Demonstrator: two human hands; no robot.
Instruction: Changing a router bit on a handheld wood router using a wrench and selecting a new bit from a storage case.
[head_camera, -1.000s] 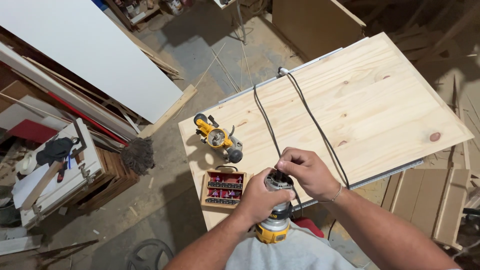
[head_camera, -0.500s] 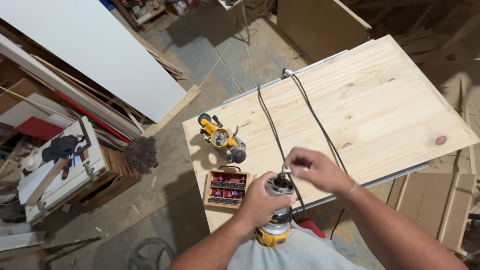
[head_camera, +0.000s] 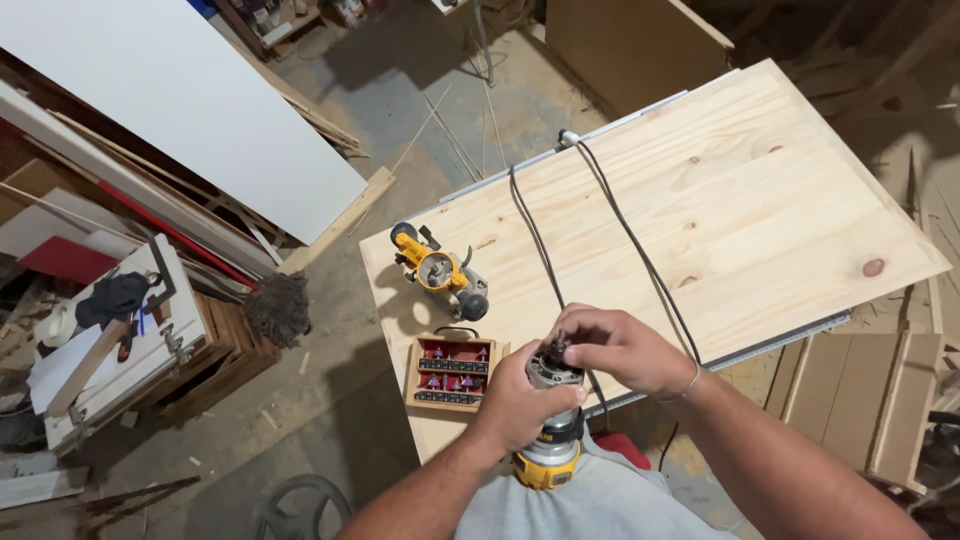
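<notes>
My left hand (head_camera: 520, 405) grips the router motor (head_camera: 550, 430) upright at the bench's (head_camera: 760, 200) near edge, right hand (head_camera: 622, 350) fingers pinching its collet; base (head_camera: 440, 272) and bit box (head_camera: 450, 372) lie apart, unassembled.
</notes>
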